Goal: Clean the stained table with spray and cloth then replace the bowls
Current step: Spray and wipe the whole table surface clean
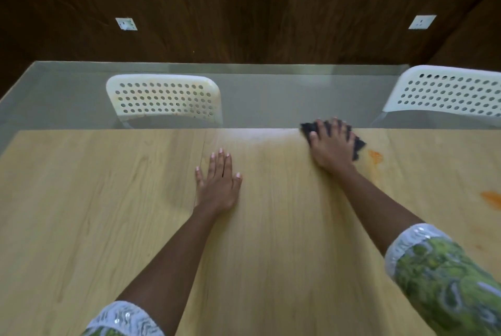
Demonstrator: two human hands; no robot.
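While the left hand [218,182] lies flat on the light wood bench [108,213] with fingers straight and holding nothing, the right hand [332,145] presses down on a dark cloth [309,128] right at the far edge of the bench, fingers spread over it. The hands are well apart. Just right of the cloth there's an orange stain [375,156], and another orange smear [492,197] sits nearer the right edge. Two white perforated chairs [162,98] stand beyond the far edge, on a grey floor. Green patterned sleeves [439,276] with white trim, too.
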